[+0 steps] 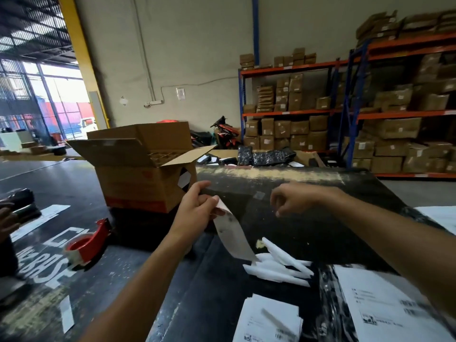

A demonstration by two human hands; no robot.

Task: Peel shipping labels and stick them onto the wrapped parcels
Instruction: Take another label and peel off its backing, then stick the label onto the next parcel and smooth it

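My left hand (197, 211) pinches the top of a curled white label backing strip (232, 233) that hangs down over the black table (283, 218). My right hand (288, 199) hovers to the right of it with fingers loosely curled and nothing in them. A black wrapped parcel with a white shipping label (385, 309) on it lies at the bottom right under my right forearm. A stack of printed labels (269, 319) sits at the bottom middle. Several discarded white backing strips (281, 265) lie in a heap between them.
An open cardboard box (140, 169) stands on the floor left of the table. A red tape dispenser (88, 243) lies on the dark floor. Black wrapped parcels (266, 156) sit beyond the table's far edge. Shelving with cartons (370, 114) fills the right. Another person's hand (7, 218) shows at the left edge.
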